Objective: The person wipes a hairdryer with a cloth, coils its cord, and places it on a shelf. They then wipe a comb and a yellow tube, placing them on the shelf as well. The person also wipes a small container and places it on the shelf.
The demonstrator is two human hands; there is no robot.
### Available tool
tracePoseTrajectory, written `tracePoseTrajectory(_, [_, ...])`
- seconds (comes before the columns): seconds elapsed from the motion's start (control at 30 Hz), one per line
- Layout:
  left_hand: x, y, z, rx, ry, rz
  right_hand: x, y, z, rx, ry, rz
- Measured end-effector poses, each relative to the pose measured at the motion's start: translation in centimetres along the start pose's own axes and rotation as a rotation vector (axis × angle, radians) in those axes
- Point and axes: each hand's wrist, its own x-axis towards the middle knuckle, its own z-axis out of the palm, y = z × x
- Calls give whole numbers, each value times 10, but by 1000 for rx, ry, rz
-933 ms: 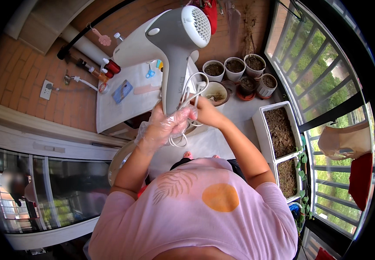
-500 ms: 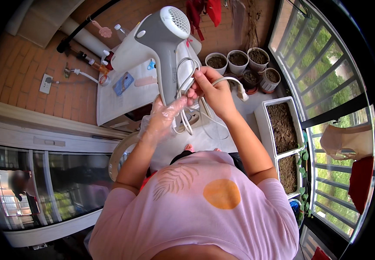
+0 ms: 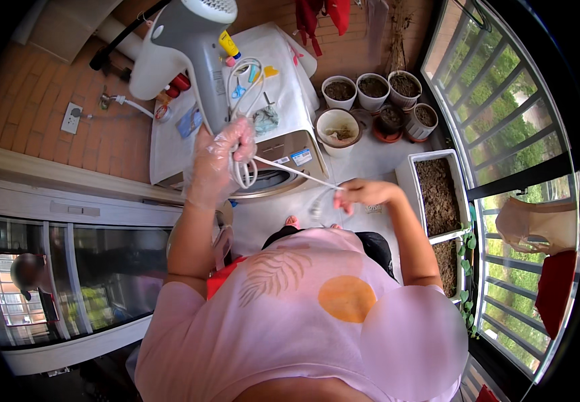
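Observation:
My left hand (image 3: 217, 157), in a clear plastic glove, is closed round the lower handle of a grey and white handheld garment steamer (image 3: 203, 74). The same fingers hold loops of its white power cord (image 3: 297, 175); one loop rises beside the handle, another hangs below the fist. From there a single length runs taut to the right. My right hand (image 3: 369, 192), bare, pinches that length. A blurred plug end (image 3: 316, 209) dangles below it. The steamer's perforated head points up, partly cut off by the upper edge.
A washing machine (image 3: 313, 144) under a white cover (image 3: 176, 157) stands ahead, bearing a yellow tube (image 3: 229, 44), blue scissors (image 3: 238, 90) and bottles. Soil-filled pots (image 3: 373, 104) and a long planter (image 3: 405, 181) line the right, by the barred window. A wall socket (image 3: 71, 118) is at left.
My left hand has carried the steamer up and to the left. My right hand has moved away right and down, drawing a length of cord out straight from the bundle.

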Motion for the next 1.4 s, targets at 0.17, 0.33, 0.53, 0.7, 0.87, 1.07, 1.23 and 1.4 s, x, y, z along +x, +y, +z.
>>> tracePoseTrajectory(0.17, [-3, 0, -4, 70, 67, -93, -30, -23, -22, 662, 531, -279])
tracePoseTrajectory(0.33, [-1, -33, -1, 75, -122, -146, 3, -114, 3, 488, 601, -226])
tracePoseTrajectory(0.53, [-5, -35, 27, 148, -163, -191, 29, -126, 1, 491, 466, -322])
tracePoseTrajectory(0.7, [-3, -37, 14, 210, -142, -96, -2, -97, -21, 690, 865, -365])
tracePoseTrajectory(0.87, [6, -28, 8, 113, -128, 10, -60, 84, -59, 444, 1148, 175])
tracePoseTrajectory(1.07, [8, -24, 21, -78, -221, -187, -41, 98, -26, -601, 1256, 512])
tracePoseTrajectory(1.23, [8, -36, 37, -73, -265, -295, 3, -33, 17, 30, 1155, -413])
tracePoseTrajectory(1.4, [1, -36, 46, -8, -332, -286, 33, -47, 12, -72, 852, -354])
